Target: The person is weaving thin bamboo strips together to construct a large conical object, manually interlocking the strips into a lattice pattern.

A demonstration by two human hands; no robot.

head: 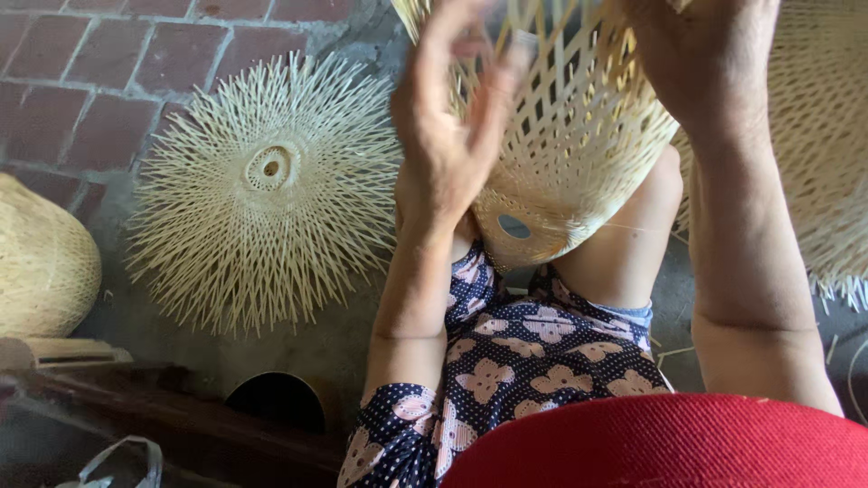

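basket [570, 154] – body woven, top strips loose | left hand [448, 136] half open, blurred, at weave | right hand [701, 54] – grip cannot be told | fan [271, 185] on floor

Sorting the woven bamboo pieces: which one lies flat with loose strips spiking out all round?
The round woven disc on the brick floor, left of the left hand. The hand-held basket is domed.

Woven bamboo basket [579, 136]: pale straw yellow, open lattice weave, grey-blue hole seen at its base. Flat spiky woven disc [267, 194] and rounded basket [41, 262] are coloured the same straw tone, laid against red-brown brick floor [99, 81] with grey joints. Clothing [506, 361]: navy, white-dotted, printed with pinkish-beige flowers; red textured fabric [669, 447] at bottom edge.
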